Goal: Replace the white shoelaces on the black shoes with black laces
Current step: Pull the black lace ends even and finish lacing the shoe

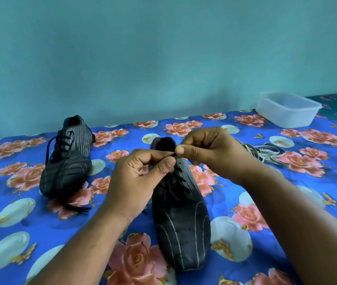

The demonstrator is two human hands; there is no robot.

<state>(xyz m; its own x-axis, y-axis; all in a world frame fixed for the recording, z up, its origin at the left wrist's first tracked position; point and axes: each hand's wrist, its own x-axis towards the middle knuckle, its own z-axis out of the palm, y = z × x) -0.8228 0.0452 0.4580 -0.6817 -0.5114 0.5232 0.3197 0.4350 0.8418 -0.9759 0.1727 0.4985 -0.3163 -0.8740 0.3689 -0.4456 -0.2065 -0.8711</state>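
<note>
A: Head view looks down at two hands meeting above the near black shoe [181, 221], which lies on the flowered blue cloth [286, 202] with its toe toward the camera.

B: What are the hands doing?

A: The left hand [136, 179] has thumb and forefinger pinched on the black lace [179, 183] just above the shoe's opening. The right hand [208, 153] pinches the same lace right beside it, fingertips nearly touching the left's. Both grips are narrow, closed on the lace.

B: And the lacing itself?

A: Black lace crosses the eyelets down the tongue of the near shoe. How far it is threaded at the top I cannot tell; the hands cover it.

B: The other shoe?

A: The second black shoe [69, 155] sits well apart to the left, farther back, laced in black, with loose lace ends trailing onto the cloth by its toe.

B: The white laces?

A: The white laces [266, 154] lie in a loose heap on the cloth, behind the right wrist. A clear plastic tub [286, 110] stands beyond them, near the teal wall [163, 48].
</note>
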